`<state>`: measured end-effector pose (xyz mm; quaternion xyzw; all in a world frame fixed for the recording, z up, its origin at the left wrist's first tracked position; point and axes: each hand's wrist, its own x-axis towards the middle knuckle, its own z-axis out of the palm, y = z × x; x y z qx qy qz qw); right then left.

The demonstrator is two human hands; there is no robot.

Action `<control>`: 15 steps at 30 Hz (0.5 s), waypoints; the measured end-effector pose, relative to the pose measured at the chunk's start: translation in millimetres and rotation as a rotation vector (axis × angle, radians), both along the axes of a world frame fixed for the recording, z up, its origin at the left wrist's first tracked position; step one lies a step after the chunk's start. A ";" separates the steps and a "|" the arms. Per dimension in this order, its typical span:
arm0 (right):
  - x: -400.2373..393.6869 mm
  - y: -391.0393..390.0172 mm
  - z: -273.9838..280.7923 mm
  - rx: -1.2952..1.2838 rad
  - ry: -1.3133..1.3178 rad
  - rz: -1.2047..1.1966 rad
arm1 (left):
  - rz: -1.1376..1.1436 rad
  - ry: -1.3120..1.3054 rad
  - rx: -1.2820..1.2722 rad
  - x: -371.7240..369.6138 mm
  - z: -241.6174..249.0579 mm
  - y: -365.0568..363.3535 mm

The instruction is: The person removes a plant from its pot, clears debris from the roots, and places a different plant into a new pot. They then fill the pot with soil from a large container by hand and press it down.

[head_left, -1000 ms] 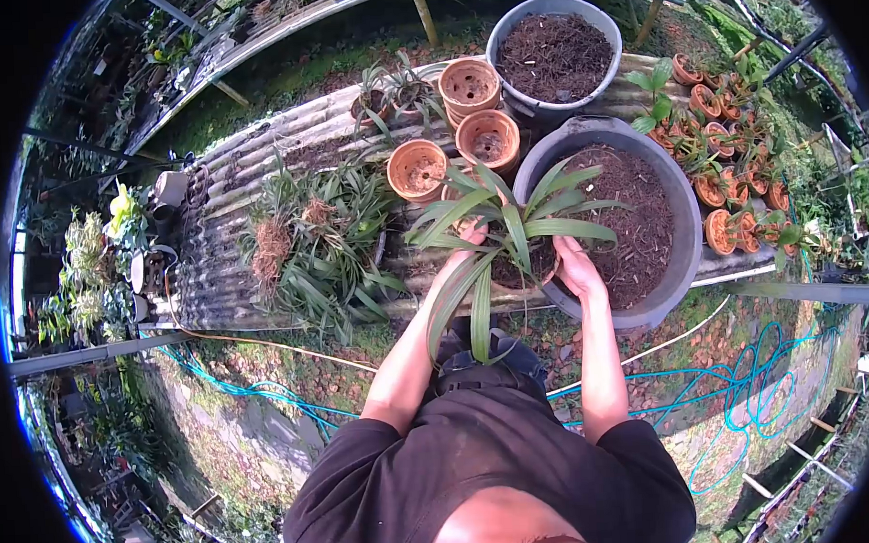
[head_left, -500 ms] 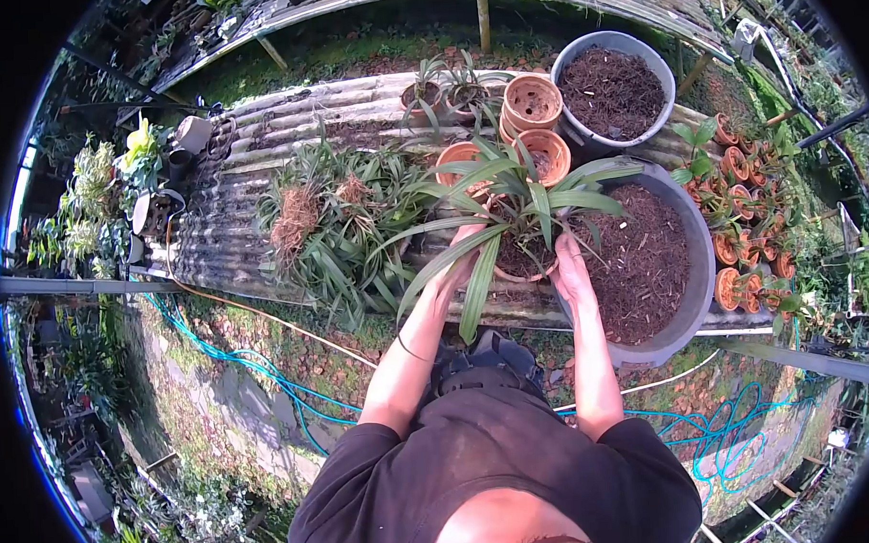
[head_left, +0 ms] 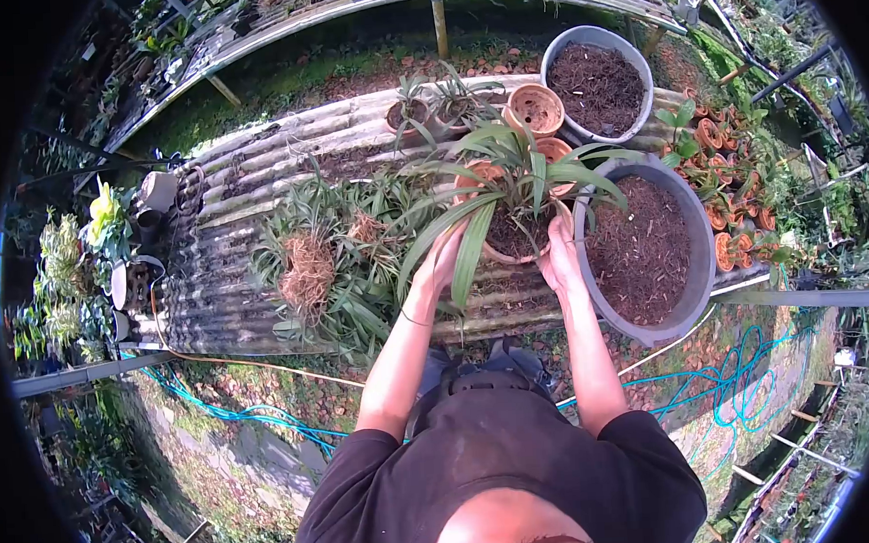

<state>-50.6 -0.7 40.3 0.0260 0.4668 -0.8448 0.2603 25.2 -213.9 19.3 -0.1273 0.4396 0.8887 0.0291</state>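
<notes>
Left hand (head_left: 445,257) at left side of pot (head_left: 516,259), partly open, fingers half hidden by leaves, so can't tell how firm its contact is. Right hand (head_left: 561,253) loosely curved against the pot's right side, thumb up near the rim, palm facing in. Pot sits between the hands, above the front part of the corrugated bench (head_left: 215,289); can't tell if lifted or resting. Plant (head_left: 536,177) in it, long strappy leaves fanning out over the left forearm and toward the big tub (head_left: 703,243), which is just right of the right hand and holds dark soil (head_left: 640,264). Smaller tub (head_left: 646,87) behind that, also filled. Clay pots (head_left: 535,110) behind the plant, some part-covered by leaves. Left of the left hand, a heap of loose plants (head_left: 359,293), brown roots (head_left: 307,273) showing. Small potted plants (head_left: 733,184) clustered far right. Blue hose (head_left: 735,385) on the ground.
</notes>
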 end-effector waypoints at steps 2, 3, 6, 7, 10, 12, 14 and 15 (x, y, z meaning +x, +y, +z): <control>0.6 -44.6 -2.7 0.002 -0.022 -0.062 | -0.011 0.063 0.098 4.7 22.9 -32.2; 0.4 -67.2 -5.8 -0.010 0.027 -0.061 | -0.016 0.066 0.139 4.6 24.4 -49.0; 5.9 -131.8 -15.7 -0.052 0.134 -0.048 | 0.039 0.150 0.101 4.1 28.2 -89.6; 9.4 -153.3 -15.4 -0.054 0.118 -0.072 | 0.152 0.127 0.107 4.6 34.5 -97.9; 19.9 -208.0 -22.2 -0.062 0.104 -0.135 | 0.343 0.182 -0.073 0.7 33.4 -131.0; 24.2 -238.0 -26.8 -0.034 0.139 -0.162 | 0.416 0.193 -0.143 -2.3 31.7 -153.7; 27.7 -259.3 -30.3 -0.005 0.207 -0.123 | 0.470 0.124 -0.101 -0.1 31.1 -171.5; 26.9 -268.1 -39.6 0.029 0.240 -0.122 | 0.479 0.113 -0.173 -1.9 14.7 -180.2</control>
